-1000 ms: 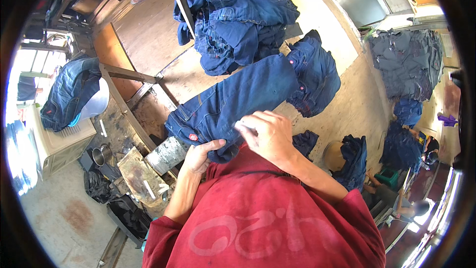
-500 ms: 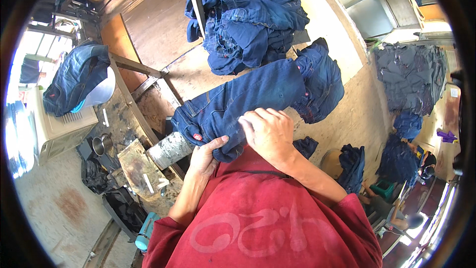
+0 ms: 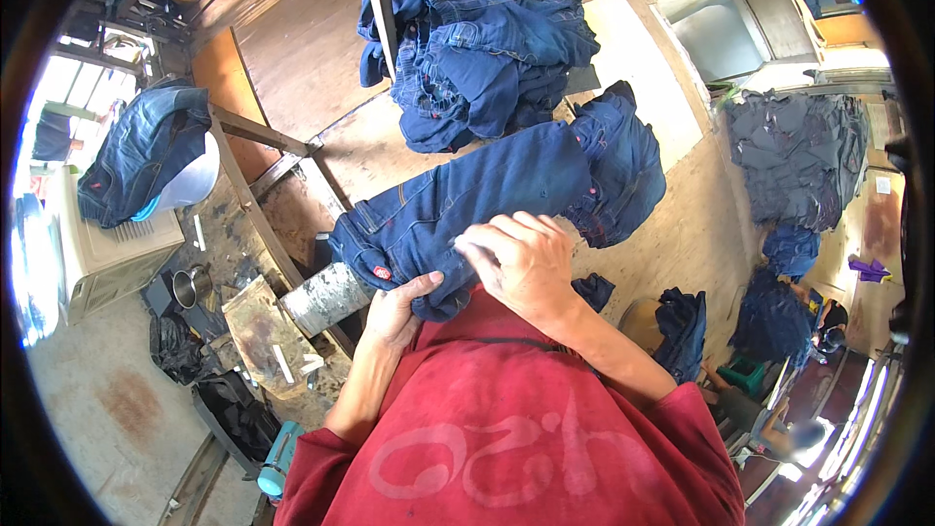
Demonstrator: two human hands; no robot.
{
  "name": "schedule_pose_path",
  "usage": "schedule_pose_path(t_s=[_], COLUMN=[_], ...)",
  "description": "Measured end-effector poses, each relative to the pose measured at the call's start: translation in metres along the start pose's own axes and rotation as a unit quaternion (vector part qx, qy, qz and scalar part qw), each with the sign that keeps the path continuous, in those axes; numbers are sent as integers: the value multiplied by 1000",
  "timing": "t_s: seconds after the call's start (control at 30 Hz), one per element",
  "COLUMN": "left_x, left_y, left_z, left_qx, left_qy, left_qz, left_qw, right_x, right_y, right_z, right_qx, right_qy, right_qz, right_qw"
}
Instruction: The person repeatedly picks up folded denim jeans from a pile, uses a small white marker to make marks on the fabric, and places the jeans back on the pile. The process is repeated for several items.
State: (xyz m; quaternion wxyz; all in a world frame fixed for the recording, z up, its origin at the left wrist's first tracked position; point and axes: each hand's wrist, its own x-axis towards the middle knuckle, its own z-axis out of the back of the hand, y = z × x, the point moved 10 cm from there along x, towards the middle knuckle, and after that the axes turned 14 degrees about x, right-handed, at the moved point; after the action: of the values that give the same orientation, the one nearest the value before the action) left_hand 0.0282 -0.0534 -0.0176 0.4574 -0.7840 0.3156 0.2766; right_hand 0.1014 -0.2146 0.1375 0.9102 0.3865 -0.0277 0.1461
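Observation:
Dark blue jeans [image 3: 467, 185] are pulled over a pale, paint-worn cylinder [image 3: 326, 298], whose bare end sticks out at the left. My left hand [image 3: 397, 314] grips the near edge of the jeans, its thumb on top of the cloth below a small red-and-white patch [image 3: 382, 273]. Over the middle of the jeans, my right hand [image 3: 526, 263] is closed, thumb and fingers drawn together close to the denim. A small pale tip shows at those fingers, too small to name. The far end of the jeans bunches up [image 3: 623, 170] at the right.
Beyond is a large heap of jeans [image 3: 487, 49], with a wooden post before it. Left stands a worn bench [image 3: 258, 331] with a metal cup [image 3: 198, 285] and white sticks. Dark garments [image 3: 799, 151] lie at the right. Another person [image 3: 779, 429] sits lower right.
My right hand has moved slightly left and nearer along the jeans. My left hand keeps its hold on the edge. The whole view has shifted a little.

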Motion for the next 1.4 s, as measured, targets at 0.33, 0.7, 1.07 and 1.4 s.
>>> schedule_pose_path(t_s=[0.33,0.7,1.07,1.4], left_x=[3,10,3,6], left_y=[0,4,-5,-5], left_z=[-4,4,-1,-1], left_qx=[-19,-5,-10,-3], left_qy=[43,41,51,62], left_qz=[-7,-6,4,6], left_qw=[999,999,999,998], right_x=[10,18,19,20], right_y=[-2,7,9,12], right_z=[-5,-10,-17,-15], right_qx=[10,-39,-45,-47], right_qy=[96,107,132,120], right_qz=[151,193,193,192], right_qw=[984,975,971,973])
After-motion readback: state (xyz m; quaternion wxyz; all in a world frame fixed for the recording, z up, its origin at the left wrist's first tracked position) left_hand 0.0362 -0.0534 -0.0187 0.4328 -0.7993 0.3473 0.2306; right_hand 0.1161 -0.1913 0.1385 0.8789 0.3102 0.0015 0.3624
